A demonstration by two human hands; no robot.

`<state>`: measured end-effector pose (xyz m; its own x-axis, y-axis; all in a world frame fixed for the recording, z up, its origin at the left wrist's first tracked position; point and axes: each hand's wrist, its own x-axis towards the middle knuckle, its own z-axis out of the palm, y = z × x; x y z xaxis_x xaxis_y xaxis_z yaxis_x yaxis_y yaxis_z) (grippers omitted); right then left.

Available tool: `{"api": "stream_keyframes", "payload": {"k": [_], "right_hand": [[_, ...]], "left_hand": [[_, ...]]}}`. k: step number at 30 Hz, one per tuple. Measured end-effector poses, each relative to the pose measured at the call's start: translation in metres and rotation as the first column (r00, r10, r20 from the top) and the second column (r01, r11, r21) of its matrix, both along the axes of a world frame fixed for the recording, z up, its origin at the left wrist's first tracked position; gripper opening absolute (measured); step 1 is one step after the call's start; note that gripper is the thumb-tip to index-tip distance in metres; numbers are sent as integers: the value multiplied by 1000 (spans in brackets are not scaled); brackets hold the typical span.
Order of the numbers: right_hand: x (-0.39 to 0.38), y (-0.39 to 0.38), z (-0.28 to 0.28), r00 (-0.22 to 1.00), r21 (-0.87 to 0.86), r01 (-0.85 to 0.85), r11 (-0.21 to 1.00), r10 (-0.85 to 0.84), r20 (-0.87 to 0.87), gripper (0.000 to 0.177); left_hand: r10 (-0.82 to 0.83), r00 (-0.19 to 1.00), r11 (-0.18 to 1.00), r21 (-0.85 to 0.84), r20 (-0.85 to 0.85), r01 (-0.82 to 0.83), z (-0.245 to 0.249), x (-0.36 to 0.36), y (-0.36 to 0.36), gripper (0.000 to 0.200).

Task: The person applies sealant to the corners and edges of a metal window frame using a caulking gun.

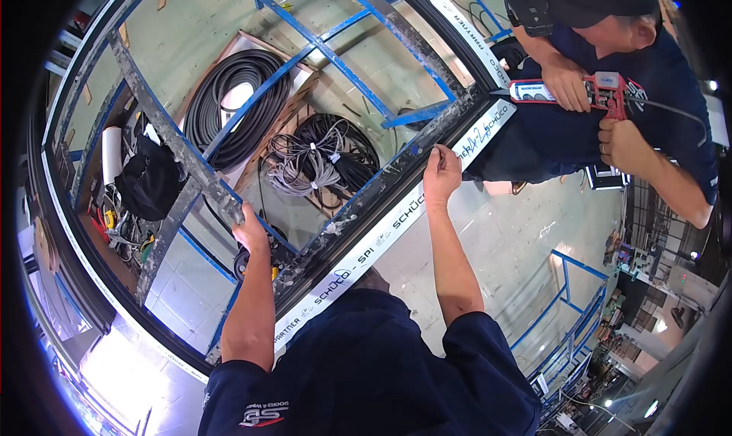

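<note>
open gaps between blue bars [328, 52] inside the frame [345, 224], co-worker's gun [583, 91] perhaps close

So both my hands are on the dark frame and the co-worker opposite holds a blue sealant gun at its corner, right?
No, the head view shows the sealant gun red, not blue. Your left hand and right hand are on the dark frame, and the co-worker holds the gun at its corner.

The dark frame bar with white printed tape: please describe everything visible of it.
The frame bar is a long dark profile, seemingly metal, lying diagonally. White tape printed SCHÜCO, SPI, PARTNER runs along it, with blue handwriting near the upper end. The right hand touches its inner edge with bunched fingertips; the left hand rests where a grey crossbar meets it. A co-worker's red sealant gun points at its upper corner.
</note>
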<state>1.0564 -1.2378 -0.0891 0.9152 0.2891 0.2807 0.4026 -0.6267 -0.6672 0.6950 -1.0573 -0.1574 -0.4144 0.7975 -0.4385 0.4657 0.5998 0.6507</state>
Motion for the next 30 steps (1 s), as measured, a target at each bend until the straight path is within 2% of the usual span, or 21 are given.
{"api": "stream_keyframes", "payload": {"k": [4, 6, 10, 13, 14, 15, 16, 17, 18, 19, 20, 21, 23, 24, 26, 27, 29, 30], "right_hand": [[0, 0, 1, 1000, -5, -5, 1000, 5, 15, 11], [0, -1, 1, 1000, -13, -12, 1000, 13, 28, 11], [2, -1, -1, 998, -20, -26, 999, 27, 56, 11], [5, -3, -4, 995, -16, -31, 999, 32, 90, 11], [4, -1, -9, 995, 58, -11, 998, 5, 104, 11], [6, -4, -13, 991, 23, -18, 1000, 15, 134, 12], [11, -7, -24, 980, -89, -7, 996, 24, 198, 14], [14, -10, -34, 990, -21, -52, 998, 55, 128, 18], [19, -13, -39, 996, -33, -64, 997, 66, 56, 22], [24, -16, -44, 994, -31, -81, 996, 83, 69, 24], [20, -12, -30, 992, -105, -63, 992, 74, 103, 24], [22, -14, -35, 996, -68, -37, 997, 43, 82, 25], [24, -15, -39, 996, -13, -49, 999, 50, 70, 26], [25, -16, -36, 998, -31, -58, 998, 58, 1, 26], [26, -16, -34, 989, 45, -142, 989, 143, -29, 32], [18, -15, -21, 990, 5, -126, 992, 126, -61, 42], [-7, -11, 12, 980, -76, -119, 990, 104, -171, 48], [-12, -13, 8, 978, -11, -163, 987, 160, -131, 51]], "left_hand": [[-26, 999, 1000, 14, -25, 26, -1, -1, 0, 57], [1, 1000, 1000, 4, 22, -1, -10, -5, -1, 57], [9, 1000, 1000, 4, 23, -9, 19, 9, -2, 55], [-19, 1000, 992, 128, 2, 19, -23, -6, 0, 57], [39, 999, 999, 30, -19, -38, -49, -16, 1, 58], [74, 996, 996, -50, 43, -72, -41, -12, -1, 59], [-48, 996, 998, -37, -75, 45, -42, -14, -3, 59], [27, 999, 970, 242, -21, -21, -21, 2, -8, 62], [41, 980, 998, -29, -193, -47, -10, 2, -3, 59], [32, 975, 999, -35, -218, -40, -27, -3, -2, 60], [29, 963, 997, -65, -269, -48, -6, 6, 0, 62], [32, 993, 999, 23, -117, -30, 13, 9, -2, 67], [25, 994, 995, -97, -110, -36, 4, 3, -1, 68], [38, 997, 997, -68, -72, -43, 14, 4, -3, 69], [46, 999, 997, -58, -28, -47, 24, 1, 0, 71], [37, 999, 996, -86, -15, -38, 21, -1, 0, 71], [1, 1000, 994, -110, 13, 0, 17, 0, -1, 73], [-14, 1000, 995, -104, 18, 15, 16, -1, -1, 74]]}}
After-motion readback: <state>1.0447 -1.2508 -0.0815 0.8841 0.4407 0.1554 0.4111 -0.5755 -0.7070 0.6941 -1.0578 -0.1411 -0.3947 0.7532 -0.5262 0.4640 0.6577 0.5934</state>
